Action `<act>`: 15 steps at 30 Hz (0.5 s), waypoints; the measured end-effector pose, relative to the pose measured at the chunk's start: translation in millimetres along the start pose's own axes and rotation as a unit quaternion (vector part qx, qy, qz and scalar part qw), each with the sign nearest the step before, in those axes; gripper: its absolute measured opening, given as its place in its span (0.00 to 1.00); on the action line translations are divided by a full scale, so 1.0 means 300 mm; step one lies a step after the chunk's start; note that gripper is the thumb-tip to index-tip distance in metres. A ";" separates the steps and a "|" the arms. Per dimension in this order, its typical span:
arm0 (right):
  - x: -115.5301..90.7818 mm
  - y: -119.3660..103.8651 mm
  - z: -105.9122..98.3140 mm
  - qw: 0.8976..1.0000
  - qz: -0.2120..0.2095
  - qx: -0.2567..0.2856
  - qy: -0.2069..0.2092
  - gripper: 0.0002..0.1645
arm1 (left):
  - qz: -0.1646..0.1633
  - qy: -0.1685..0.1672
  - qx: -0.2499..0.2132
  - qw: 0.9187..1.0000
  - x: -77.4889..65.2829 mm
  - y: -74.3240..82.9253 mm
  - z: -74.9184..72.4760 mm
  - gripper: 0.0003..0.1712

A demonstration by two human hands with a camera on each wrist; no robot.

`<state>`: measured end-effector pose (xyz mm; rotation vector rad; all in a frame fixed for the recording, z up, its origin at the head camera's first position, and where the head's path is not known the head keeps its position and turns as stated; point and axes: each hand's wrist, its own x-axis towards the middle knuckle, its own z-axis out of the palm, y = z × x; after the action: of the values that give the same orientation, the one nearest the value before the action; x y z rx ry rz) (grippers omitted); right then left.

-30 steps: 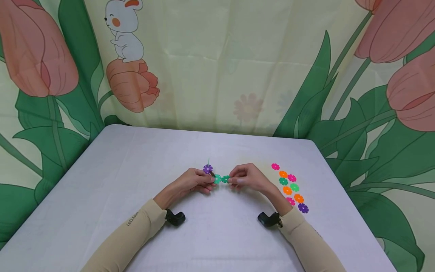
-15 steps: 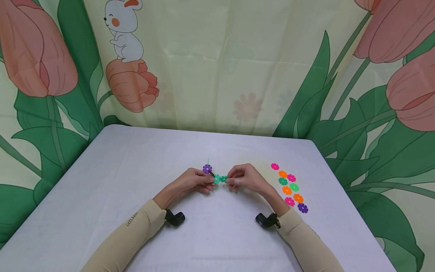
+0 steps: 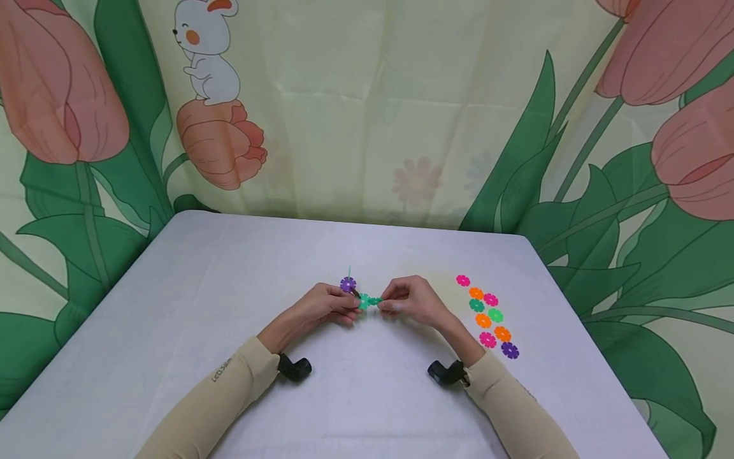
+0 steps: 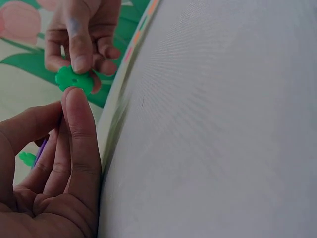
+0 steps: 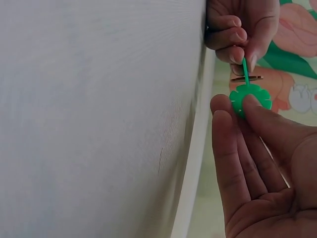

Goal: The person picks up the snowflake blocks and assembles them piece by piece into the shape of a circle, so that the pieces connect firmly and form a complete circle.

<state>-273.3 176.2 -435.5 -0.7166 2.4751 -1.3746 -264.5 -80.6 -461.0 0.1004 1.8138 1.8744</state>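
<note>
In the head view my left hand (image 3: pixel 325 306) pinches a light green notched flower-shaped disc (image 3: pixel 364 301) between thumb and fingers. Joined on behind it are a dark brown piece (image 3: pixel 355 294), a purple disc (image 3: pixel 347 284) and a thin green disc (image 3: pixel 350 271) seen edge-on. My right hand (image 3: pixel 415 299) pinches a dark green disc (image 3: pixel 375 301) against the light green one. The right wrist view has this dark green disc (image 5: pixel 238 94) face-on, its edge meeting the light green disc (image 5: pixel 246 72), which stands edge-on. How deep the notches interlock cannot be made out.
Several loose discs lie right of my right hand, among them a pink disc (image 3: pixel 463 280), an orange disc (image 3: pixel 483 320) and a purple disc (image 3: pixel 510 350). A white cloth covers the table (image 3: pixel 258 255). Behind it hangs a printed curtain (image 3: pixel 344 127).
My right hand has shifted slightly left, bringing the dark green disc up to the light green one. That disc has also tilted and looks narrower. My left hand has barely moved.
</note>
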 end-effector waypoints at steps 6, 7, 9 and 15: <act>0.005 -0.005 0.010 1.000 -0.002 -0.020 0.013 0.04 | 0.003 0.003 -0.002 1.000 0.003 -0.003 -0.005 0.13; 0.006 -0.005 0.011 1.000 -0.002 -0.020 0.015 0.04 | 0.002 0.003 -0.002 1.000 0.004 -0.004 -0.006 0.13; 0.006 -0.003 0.015 1.000 -0.002 -0.019 0.018 0.03 | 0.004 0.001 -0.002 1.000 0.008 -0.006 -0.008 0.12; 0.004 0.003 0.022 1.000 -0.005 -0.010 0.023 0.03 | 0.001 0.000 -0.001 1.000 0.012 -0.007 -0.009 0.11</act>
<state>-272.0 171.1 -439.8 -0.7094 2.5278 -1.3868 -268.0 -81.8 -464.3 0.1009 1.8129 1.8783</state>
